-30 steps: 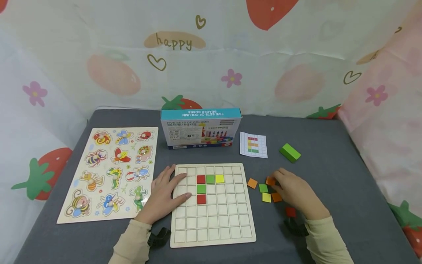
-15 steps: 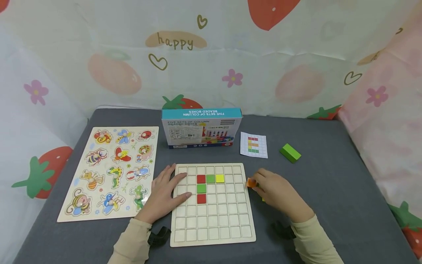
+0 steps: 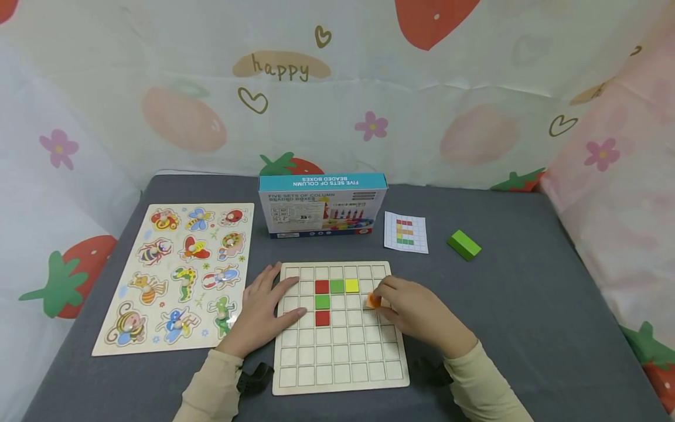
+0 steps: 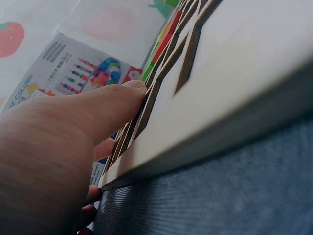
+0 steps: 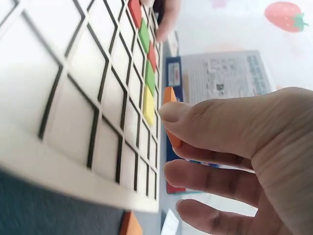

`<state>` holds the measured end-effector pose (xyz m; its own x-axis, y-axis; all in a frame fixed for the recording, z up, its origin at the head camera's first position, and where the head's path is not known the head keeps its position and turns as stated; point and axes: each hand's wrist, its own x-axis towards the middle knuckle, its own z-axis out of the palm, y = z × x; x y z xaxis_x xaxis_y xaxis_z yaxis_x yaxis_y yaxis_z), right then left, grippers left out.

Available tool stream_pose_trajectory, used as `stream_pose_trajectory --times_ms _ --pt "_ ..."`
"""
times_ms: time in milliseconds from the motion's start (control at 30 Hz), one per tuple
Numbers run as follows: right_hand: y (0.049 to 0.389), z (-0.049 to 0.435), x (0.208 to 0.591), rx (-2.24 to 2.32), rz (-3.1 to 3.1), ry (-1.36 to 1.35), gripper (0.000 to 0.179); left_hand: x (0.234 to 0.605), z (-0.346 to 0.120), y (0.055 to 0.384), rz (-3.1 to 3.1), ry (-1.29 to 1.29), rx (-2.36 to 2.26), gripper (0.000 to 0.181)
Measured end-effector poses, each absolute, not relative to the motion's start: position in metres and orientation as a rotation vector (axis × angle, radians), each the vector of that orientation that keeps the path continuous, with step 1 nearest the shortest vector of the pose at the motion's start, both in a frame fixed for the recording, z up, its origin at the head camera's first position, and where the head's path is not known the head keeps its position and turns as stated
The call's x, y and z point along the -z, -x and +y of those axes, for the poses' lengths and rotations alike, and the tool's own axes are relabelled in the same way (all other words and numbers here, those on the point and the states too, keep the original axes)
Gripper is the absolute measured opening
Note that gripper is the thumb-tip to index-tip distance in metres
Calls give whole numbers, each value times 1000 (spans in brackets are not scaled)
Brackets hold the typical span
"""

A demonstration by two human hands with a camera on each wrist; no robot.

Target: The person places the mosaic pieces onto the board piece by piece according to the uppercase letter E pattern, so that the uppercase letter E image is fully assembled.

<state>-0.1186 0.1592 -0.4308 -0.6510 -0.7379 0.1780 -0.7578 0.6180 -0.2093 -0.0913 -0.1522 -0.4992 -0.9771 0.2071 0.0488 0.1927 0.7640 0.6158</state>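
Note:
My right hand (image 3: 422, 313) pinches an orange square tile (image 5: 170, 95) between thumb and fingers, over the right part of the wooden grid board (image 3: 343, 372). My left hand (image 3: 258, 316) rests on the board's left edge, thumb and fingers spread. Set in the grid are a red tile (image 3: 321, 286), a green tile (image 3: 336, 286) and a yellow tile (image 3: 351, 285) in a row. Below the red one are another green tile (image 3: 321, 302) and another red tile (image 3: 321, 318). A loose orange tile (image 5: 130, 225) lies beside the board in the right wrist view.
A small pattern card (image 3: 420, 234) and a green block (image 3: 464, 244) lie behind the right hand. At the back stands a box (image 3: 323, 206). An insect picture board (image 3: 174, 340) lies on the left. My right hand and forearm hide table beside the grid board.
My right hand has moved left, from the loose tiles beside the board to over it, carrying an orange tile. Those loose tiles are now hidden in the head view. The left hand stays put.

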Motion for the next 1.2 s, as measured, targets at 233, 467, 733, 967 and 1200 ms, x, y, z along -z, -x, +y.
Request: stream_pose_trajectory --times_ms 233,467,733,967,1200 --pt "116 143 436 -430 -2762 -1333 19 498 -153 91 2925 -331 -1020 68" --pt "112 125 441 -476 -2823 -1369 22 498 -154 91 2927 -322 -1009 67" --pt "108 112 449 -435 -2865 -1391 21 499 -153 91 2929 -329 -1010 67" --pt "105 108 450 -437 -2805 -1430 20 499 -153 91 2935 -336 -1023 66" --pt "105 108 449 -405 -2832 -1416 18 498 -152 90 2931 -320 -1018 67"
